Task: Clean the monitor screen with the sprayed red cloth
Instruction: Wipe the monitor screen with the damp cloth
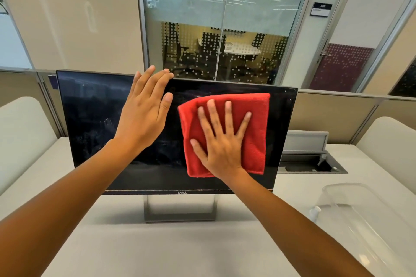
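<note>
A black monitor (90,119) stands on a grey desk on a silver stand, its dark screen smudged and dusty. A folded red cloth (254,119) lies flat against the right half of the screen. My right hand (221,141) presses it there with fingers spread and straight. My left hand (146,110) is raised in front of the screen's upper middle, fingers straight and together, their tips reaching the monitor's top edge. Whether it touches the screen I cannot tell.
A clear plastic container (364,222) sits on the desk (180,249) at the right. An open cable hatch (313,159) lies behind the monitor on the right. Low partition panels and a glass-walled meeting room stand beyond the desk.
</note>
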Action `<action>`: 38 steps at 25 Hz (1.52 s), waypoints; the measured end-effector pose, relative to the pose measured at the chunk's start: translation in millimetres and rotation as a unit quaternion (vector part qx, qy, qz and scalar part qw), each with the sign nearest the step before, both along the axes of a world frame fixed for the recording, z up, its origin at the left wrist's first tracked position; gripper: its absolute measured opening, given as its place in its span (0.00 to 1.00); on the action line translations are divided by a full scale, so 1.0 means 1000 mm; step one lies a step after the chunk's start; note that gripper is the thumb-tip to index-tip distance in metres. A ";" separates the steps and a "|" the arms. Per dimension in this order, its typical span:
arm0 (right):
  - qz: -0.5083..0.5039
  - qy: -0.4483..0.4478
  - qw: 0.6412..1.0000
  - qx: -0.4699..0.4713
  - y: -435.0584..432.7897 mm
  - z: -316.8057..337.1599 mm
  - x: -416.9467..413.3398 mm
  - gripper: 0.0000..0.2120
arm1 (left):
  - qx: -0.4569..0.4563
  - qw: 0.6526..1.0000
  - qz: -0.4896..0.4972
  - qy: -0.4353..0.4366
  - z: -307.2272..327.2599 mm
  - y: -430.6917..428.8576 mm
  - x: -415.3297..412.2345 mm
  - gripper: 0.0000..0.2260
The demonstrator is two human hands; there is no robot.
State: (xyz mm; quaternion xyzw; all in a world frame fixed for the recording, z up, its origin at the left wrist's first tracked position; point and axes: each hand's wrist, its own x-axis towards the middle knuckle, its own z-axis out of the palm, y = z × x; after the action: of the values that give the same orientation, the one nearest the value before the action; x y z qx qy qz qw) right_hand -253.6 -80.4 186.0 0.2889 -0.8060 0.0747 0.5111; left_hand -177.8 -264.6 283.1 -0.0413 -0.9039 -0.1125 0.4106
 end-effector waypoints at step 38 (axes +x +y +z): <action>0.065 0.028 0.989 0.132 0.001 -0.040 0.008 0.31 | 0.057 0.996 -0.065 0.007 0.013 -0.002 0.012 0.21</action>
State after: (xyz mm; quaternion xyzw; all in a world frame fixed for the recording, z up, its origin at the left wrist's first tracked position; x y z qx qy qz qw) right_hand -245.2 -79.2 145.7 0.4078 -0.7738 -0.0074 0.4845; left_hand -165.7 -267.0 295.9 -0.0770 -0.8883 -0.1900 0.4109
